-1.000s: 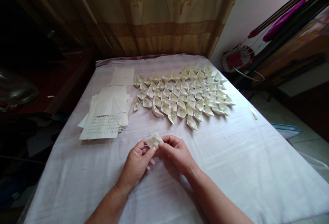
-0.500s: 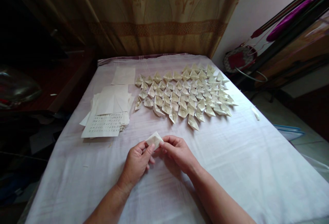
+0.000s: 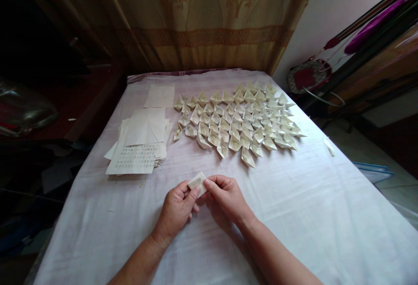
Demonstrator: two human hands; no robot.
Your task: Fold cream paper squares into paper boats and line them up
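A small folded piece of cream paper (image 3: 197, 181) is pinched between both my hands just above the white cloth. My left hand (image 3: 176, 210) grips its left side with thumb and fingers closed. My right hand (image 3: 225, 198) pinches its right edge, fingers curled. Beyond my hands lie several finished folded paper boats (image 3: 237, 121), laid out in rows. To the left rests a stack of paper sheets (image 3: 140, 143), the lowest one printed with small characters.
The white cloth-covered table (image 3: 294, 206) reaches to a patterned curtain (image 3: 202, 19) at the back. A single paper sheet (image 3: 160, 96) lies at the far left. A small white scrap (image 3: 329, 145) sits near the right edge. Dark furniture stands on the left, poles and clutter on the right.
My hands have stayed together on the folded paper, the fingers working it slightly. The view has shifted a little; nothing else on the table has moved.
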